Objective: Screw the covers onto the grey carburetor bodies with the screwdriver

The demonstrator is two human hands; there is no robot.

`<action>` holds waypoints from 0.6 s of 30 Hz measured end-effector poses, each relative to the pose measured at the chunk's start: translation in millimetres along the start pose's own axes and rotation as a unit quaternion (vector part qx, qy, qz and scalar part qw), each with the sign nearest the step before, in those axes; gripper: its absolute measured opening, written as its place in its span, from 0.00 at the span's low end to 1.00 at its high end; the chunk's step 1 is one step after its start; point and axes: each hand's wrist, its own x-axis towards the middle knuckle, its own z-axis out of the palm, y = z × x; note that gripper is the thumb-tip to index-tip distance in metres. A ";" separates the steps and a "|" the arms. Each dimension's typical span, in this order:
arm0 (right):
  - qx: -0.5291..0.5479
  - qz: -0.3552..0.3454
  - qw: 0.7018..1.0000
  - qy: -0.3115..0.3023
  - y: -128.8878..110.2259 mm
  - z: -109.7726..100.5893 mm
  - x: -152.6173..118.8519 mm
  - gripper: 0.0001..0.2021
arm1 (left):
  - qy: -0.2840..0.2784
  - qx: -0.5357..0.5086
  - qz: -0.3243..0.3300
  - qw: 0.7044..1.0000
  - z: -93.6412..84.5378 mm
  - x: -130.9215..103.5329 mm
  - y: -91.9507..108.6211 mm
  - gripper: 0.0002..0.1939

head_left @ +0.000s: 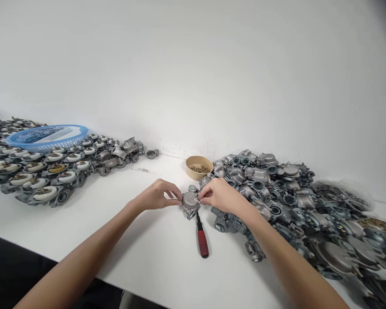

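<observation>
A person's left hand and right hand meet at a grey metal part near the middle of a white bench; on each, thumb and fingers come nearly together at its sides, but I cannot tell whether they grip it or something tiny; a red-handled screwdriver lies just before it, handle toward the front edge; a bowl of brassy bits sits near the back edge.
</observation>
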 end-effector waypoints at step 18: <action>-0.364 -0.220 0.898 -0.110 -22.7 64.0 -77.6 0.13 | 0.029 0.077 -0.059 0.995 42.7 1.0 23.8 0.33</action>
